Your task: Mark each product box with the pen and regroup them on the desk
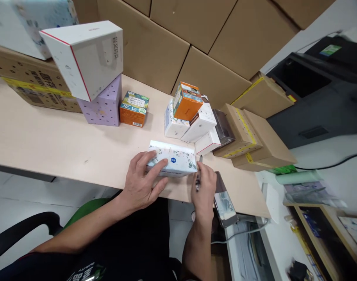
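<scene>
We press our left hand (141, 181), fingers spread flat, on the white floral-printed cardboard box (173, 159) lying near the pale wooden table's (49, 144) front edge, while our right hand (204, 187) pinches a slim pen (199, 175) at its end.

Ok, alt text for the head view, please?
Left hand rests on a floral box at the table edge; right hand holds a pen against its end. Small boxes stand behind.

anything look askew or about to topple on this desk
Yes: the big white box sits tilted on the purple box, overhanging it. The orange box perches crookedly atop leaning white boxes. The floral box under the left hand lies flat.
</scene>
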A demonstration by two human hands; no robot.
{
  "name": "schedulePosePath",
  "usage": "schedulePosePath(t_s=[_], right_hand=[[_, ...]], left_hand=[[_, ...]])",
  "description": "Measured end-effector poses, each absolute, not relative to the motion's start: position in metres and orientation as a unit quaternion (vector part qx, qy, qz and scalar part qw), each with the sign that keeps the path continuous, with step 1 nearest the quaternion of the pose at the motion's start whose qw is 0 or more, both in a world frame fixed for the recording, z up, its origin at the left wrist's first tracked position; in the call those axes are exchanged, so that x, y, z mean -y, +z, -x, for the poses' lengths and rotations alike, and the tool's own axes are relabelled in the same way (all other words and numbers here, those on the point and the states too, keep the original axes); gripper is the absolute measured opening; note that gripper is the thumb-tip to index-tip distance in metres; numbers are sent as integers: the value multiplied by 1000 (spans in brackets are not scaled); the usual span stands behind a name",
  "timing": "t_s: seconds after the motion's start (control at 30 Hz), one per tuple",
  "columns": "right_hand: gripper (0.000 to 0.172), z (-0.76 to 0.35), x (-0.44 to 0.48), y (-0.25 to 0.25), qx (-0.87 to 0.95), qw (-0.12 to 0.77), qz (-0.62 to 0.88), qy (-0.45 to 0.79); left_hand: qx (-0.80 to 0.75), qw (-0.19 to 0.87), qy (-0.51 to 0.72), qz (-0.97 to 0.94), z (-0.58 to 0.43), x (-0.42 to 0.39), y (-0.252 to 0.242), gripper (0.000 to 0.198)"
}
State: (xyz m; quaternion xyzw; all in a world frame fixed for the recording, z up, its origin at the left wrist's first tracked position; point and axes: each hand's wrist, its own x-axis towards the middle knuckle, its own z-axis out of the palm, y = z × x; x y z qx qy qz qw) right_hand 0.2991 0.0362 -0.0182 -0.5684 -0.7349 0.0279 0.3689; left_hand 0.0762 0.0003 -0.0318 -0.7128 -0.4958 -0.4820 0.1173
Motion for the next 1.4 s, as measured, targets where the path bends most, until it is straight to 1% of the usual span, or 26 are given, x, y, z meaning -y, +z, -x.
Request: schedulePosePath(t_s=[0.07, 0.1, 0.13, 0.2, 0.3, 0.4, 0.5, 0.53, 0.57, 0.63, 0.67, 0.7, 0.73, 0.77, 0.83, 1.03, 1.13, 1.2, 1.27, 1.3, 1.4], right_hand=[[46, -302, -37, -23, 761, 266, 591, 18], [51, -302, -38, -23, 765, 228, 602, 17], [53, -300, -39, -24, 766, 200, 611, 18], [51, -295, -42, -23, 767, 171, 618, 21], [49, -291, -45, -23, 773, 176, 610, 25], [51, -298, -39, -21, 782, 204, 589, 29], [48, -327, -24, -14, 761, 241, 602, 11], [51, -341, -17, -12, 743, 249, 621, 1], [60, -355, -9, -9, 723, 250, 645, -3], [85, -382, 5, -7, 678, 219, 701, 15], [93, -393, 11, -6, 662, 194, 723, 35], [97, -401, 16, -6, 647, 168, 742, 55], [97, -407, 19, -6, 636, 145, 755, 75], [96, -411, 22, -7, 628, 128, 762, 91], [92, -412, 24, -8, 626, 120, 763, 107], [83, -404, 21, -8, 643, 152, 746, 82], [84, -401, 22, -8, 629, 168, 756, 69], [87, -399, 25, -8, 610, 196, 765, 64], [89, -397, 32, -7, 571, 250, 778, 80], [88, -395, 35, -5, 544, 291, 780, 102], [78, -386, 46, 2, 439, 459, 735, 236]], left_hand=[[498, 117, -480, 713, -76, -1, -32, 46], [498, 115, -478, 714, -76, -1, -32, 45], [499, 113, -476, 716, -76, -2, -32, 45], [498, 111, -473, 718, -76, -2, -32, 45], [494, 111, -474, 721, -76, -3, -33, 47], [496, 106, -474, 720, -75, -3, -34, 48], [499, 100, -474, 719, -75, -4, -35, 50], [500, 97, -475, 718, -75, -4, -35, 50], [500, 95, -477, 717, -75, -5, -36, 50], [499, 91, -480, 716, -75, -5, -36, 50], [498, 91, -481, 716, -75, -6, -37, 50], [497, 92, -481, 716, -75, -6, -37, 51], [498, 93, -479, 717, -75, -7, -37, 52], [498, 95, -477, 718, -75, -7, -38, 53], [500, 91, -477, 717, -75, -8, -38, 54], [498, 65, -492, 711, -76, -8, -40, 52], [498, 67, -494, 710, -76, -8, -39, 51], [495, 80, -492, 711, -77, -8, -39, 51], [494, 91, -488, 714, -77, -7, -38, 51], [493, 96, -485, 716, -77, -7, -38, 51], [490, 109, -482, 717, -78, -7, -38, 50]])
